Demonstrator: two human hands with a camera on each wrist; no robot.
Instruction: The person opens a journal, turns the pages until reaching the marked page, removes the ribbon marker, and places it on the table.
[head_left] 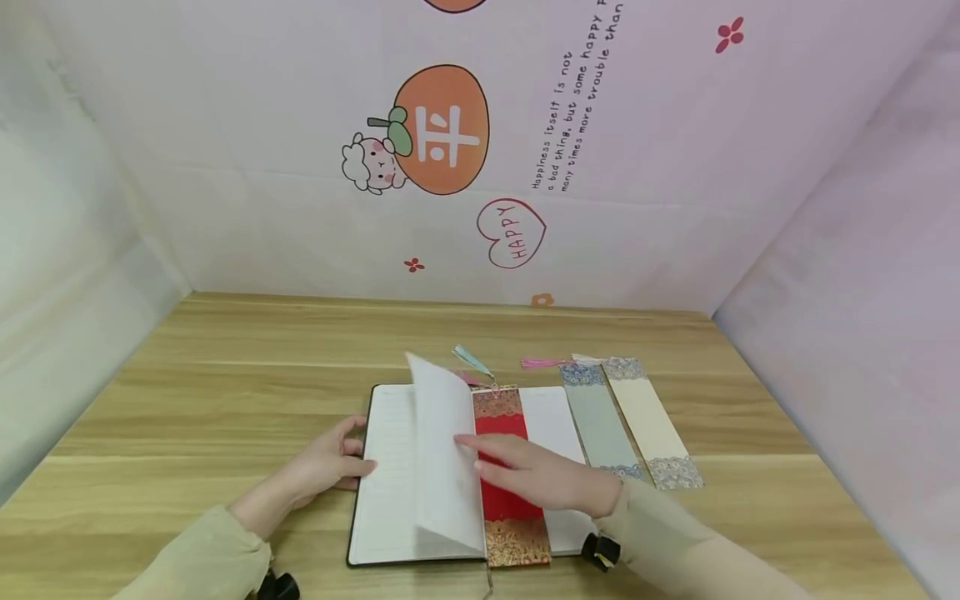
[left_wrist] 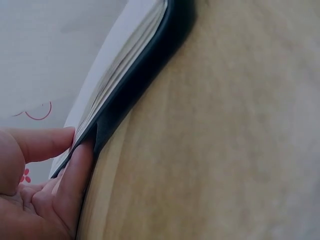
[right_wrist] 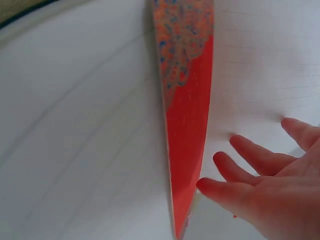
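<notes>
An open notebook [head_left: 386,517] with a dark cover [left_wrist: 145,70] lies on the table. My left hand [head_left: 322,462] grips its left edge; in the left wrist view the thumb is on the pages and a finger is under the cover. A raised, curved page [head_left: 446,475] stands near the middle of the notebook. The fairly straight fingers of my right hand [head_left: 543,475] touch that page in the right wrist view. Beneath this hand, a red bookmark [head_left: 501,423] with patterned gold-brown ends lies along the right page, partly hidden by the hand.
Right of the notebook lie a pale green bookmark [head_left: 602,417] and a cream bookmark [head_left: 648,417], both with lace-patterned ends. A light blue tassel [head_left: 472,361] and a pink tassel [head_left: 543,363] lie behind. Patterned white cloth [head_left: 637,250] walls in the wooden table [head_left: 225,375].
</notes>
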